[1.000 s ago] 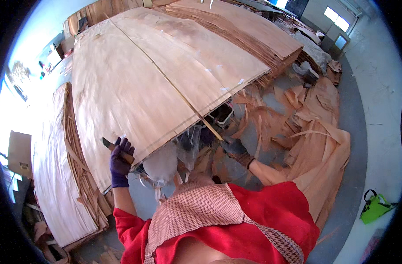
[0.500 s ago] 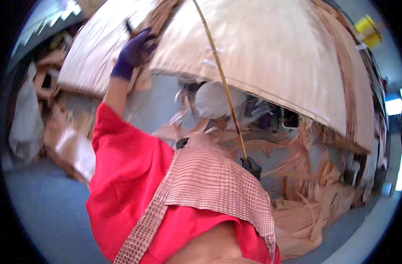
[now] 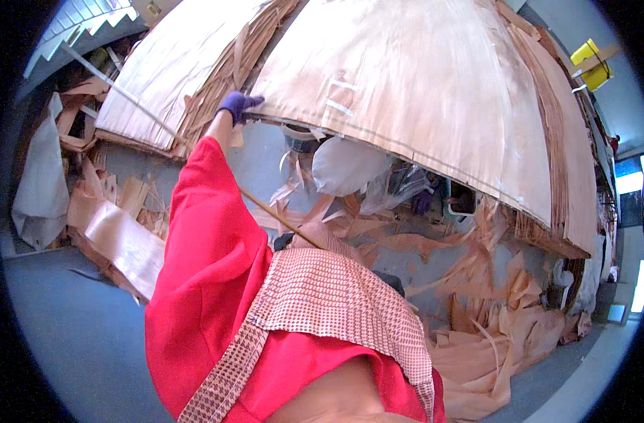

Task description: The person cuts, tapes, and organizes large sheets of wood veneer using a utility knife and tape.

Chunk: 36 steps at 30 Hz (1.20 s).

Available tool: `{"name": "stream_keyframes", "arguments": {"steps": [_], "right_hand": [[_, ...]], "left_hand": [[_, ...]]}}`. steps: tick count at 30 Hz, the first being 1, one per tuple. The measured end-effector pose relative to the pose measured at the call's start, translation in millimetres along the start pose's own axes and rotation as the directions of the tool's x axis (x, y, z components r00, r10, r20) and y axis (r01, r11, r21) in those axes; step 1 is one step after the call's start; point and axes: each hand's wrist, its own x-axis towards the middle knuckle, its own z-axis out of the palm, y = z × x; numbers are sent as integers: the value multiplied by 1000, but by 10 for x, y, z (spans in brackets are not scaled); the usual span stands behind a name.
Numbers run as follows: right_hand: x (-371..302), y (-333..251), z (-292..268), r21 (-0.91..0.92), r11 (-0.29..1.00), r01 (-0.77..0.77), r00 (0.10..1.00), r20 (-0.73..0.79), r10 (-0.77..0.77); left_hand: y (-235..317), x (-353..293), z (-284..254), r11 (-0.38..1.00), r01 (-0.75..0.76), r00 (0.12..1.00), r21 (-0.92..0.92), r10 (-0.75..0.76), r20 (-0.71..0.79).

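My left hand (image 3: 238, 106), in a purple glove, is at the near left corner of a broad, pale wood veneer sheet (image 3: 406, 92). Its fingers appear closed over the sheet's edge, with one pointing right along the top. The sheet lies uppermost on a large stack. A long thin stick (image 3: 276, 217) slants from the upper left, passes behind my red left sleeve (image 3: 209, 233) and disappears behind my checked apron (image 3: 336, 289). My right hand is out of sight, so what holds the stick's lower end is hidden.
A second veneer stack (image 3: 160, 70) with ragged brown edges stands left. Under the near edge are a pale rounded bag (image 3: 346, 166) and a dark bucket (image 3: 301, 139). Torn veneer scraps (image 3: 470, 352) litter the floor right. A yellow container (image 3: 591, 65) is at far right.
The stick has swung from across the main sheet to the upper left. My left hand has come down and right onto the sheet's corner, its fingers drawing in from a spread pose.
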Motion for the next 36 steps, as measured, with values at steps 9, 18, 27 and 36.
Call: {"name": "stream_keyframes", "arguments": {"steps": [9, 18, 27, 36], "right_hand": [[-57, 49, 46, 6, 1000, 6, 1000, -17, -6], [-163, 144, -51, -11, 1000, -24, 999, -41, 24], [-115, 164, -142, -59, 997, -55, 998, 37, 57], [-3, 204, -181, -141, 985, -100, 991, 73, 111]], "left_hand": [[-187, 239, 132, 957, -57, 957, 286, 134, -257], [61, 326, 219, 917, -151, 862, 368, 304, -405], [15, 948, -365, 941, -338, 940, -24, 336, -63], [649, 410, 63, 955, -195, 979, -222, 177, -97]]}}
